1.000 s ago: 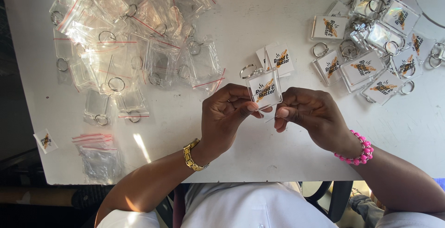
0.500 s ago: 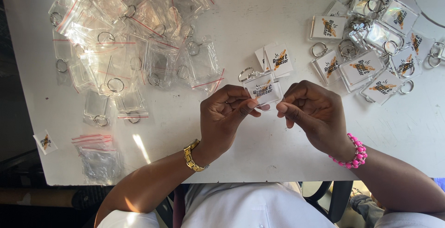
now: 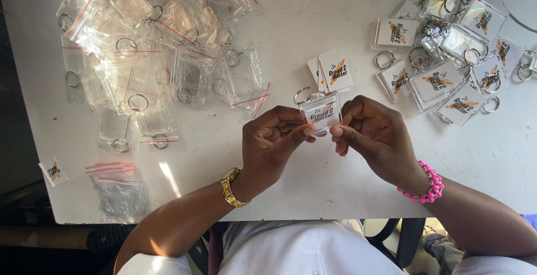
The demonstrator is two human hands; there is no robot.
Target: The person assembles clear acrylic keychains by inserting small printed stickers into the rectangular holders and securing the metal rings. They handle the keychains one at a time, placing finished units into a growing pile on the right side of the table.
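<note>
I'm looking down on the white counter (image 3: 313, 23), and it fills nearly the whole view. Upper left on it lies a broad heap of clear plastic bags (image 3: 151, 57) with red seal strips, each holding a blank keyring, overlapping one another. Upper right sits a pile of finished keyrings (image 3: 453, 46), clear acrylic cases with printed cards inside and metal rings attached, spread out to the counter's edge. Near the lower left corner I see a small stack of empty bags (image 3: 114, 188), and just left of it a single printed card (image 3: 53, 171) lying alone.

Now the hands, at centre. The left hand (image 3: 271, 146), gold watch (image 3: 230, 186) at the wrist, has its grip closed on the left edge of a clear acrylic keyring (image 3: 320, 113). The right hand (image 3: 372, 135), pink bead bracelet (image 3: 425, 185) at the wrist, pinches the same keyring's right edge. The keyring is held just above the counter between both hands, card face up, its metal ring (image 3: 302, 94) pointing away to the upper left. Just beyond it, a few loose printed cards (image 3: 334, 71) lie fanned on the counter.
</note>
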